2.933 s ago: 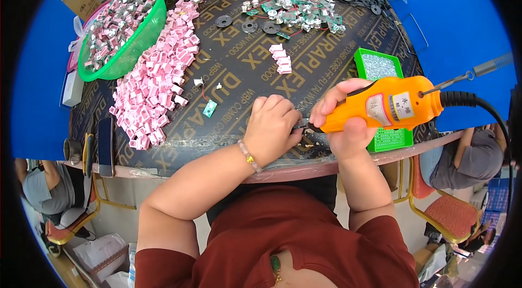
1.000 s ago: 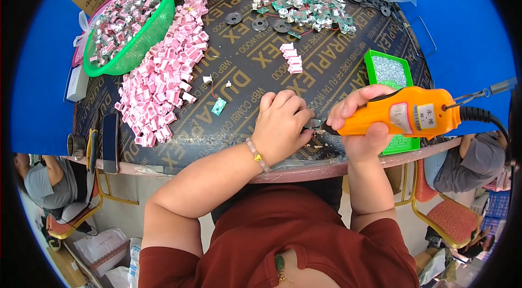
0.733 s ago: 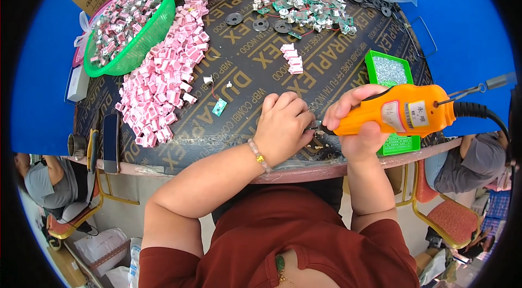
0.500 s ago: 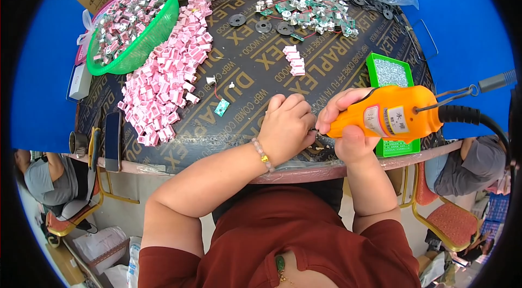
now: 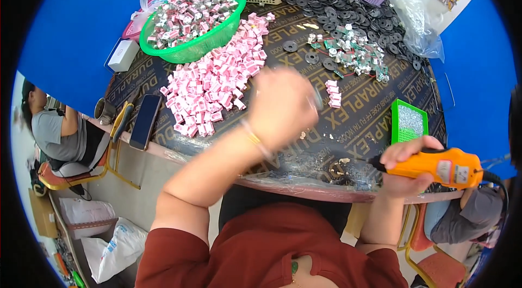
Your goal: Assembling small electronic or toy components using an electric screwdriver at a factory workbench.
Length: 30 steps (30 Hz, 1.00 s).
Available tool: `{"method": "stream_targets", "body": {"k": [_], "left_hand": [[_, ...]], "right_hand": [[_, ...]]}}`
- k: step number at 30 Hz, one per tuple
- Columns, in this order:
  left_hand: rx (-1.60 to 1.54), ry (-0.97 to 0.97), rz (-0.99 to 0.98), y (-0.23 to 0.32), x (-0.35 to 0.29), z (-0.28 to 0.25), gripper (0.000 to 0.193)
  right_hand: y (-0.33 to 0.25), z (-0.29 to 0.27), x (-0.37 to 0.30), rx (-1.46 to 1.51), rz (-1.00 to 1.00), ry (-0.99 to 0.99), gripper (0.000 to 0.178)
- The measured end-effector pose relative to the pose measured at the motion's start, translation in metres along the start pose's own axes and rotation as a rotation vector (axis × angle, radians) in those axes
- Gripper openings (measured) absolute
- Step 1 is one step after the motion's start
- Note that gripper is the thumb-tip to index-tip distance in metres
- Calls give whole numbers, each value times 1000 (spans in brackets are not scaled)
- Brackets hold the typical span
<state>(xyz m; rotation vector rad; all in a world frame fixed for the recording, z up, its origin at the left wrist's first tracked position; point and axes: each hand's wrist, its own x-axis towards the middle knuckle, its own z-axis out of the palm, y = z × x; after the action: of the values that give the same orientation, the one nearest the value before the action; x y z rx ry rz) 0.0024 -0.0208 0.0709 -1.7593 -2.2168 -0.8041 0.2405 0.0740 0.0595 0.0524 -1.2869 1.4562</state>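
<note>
My right hand is wrapped round an orange electric screwdriver, its black nose pointing left over the table's front edge. Motion smears my left hand, raised above the middle of the table; a shiny blur shows by its fingers, and I cannot make out whether it holds anything. To its left spreads a big heap of pink plastic housings. A short row of pink housings stands to its right. Beyond that lies a pile of small metal parts with green circuit boards and red wires.
A green basket full of assembled pink pieces stands at the far left. Black discs cover the back right, near a clear plastic bag. A green tray of screws sits at right. A phone lies at the left edge.
My hands have moved apart: the left went up and away from the screwdriver's tip, the right moved right and down with the screwdriver. The whole view has shifted.
</note>
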Motion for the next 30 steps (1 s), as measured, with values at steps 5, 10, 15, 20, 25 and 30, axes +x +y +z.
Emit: {"method": "stream_targets", "body": {"k": [5, 10, 15, 20, 25, 30], "left_hand": [[393, 561, -101, -117, 34, -88, 31], [249, -90, -193, -88, 15, -40, 32], [369, -157, -58, -67, -16, 2, 33], [18, -430, 384, -68, -28, 1, 23], [-38, -535, 535, -84, -33, -4, 22], [-167, -493, 303, -78, -24, -10, 11]], "right_hand": [[-19, -22, -1, -254, -35, 111, 74], [-19, -39, -9, -345, -8, 199, 71], [-15, -35, -11, -392, 0, 216, 71], [-22, -36, -10, -431, -5, 228, 72], [-30, -43, -7, -474, -60, 257, 68], [-45, -60, -2, -490, -128, 315, 68]]}}
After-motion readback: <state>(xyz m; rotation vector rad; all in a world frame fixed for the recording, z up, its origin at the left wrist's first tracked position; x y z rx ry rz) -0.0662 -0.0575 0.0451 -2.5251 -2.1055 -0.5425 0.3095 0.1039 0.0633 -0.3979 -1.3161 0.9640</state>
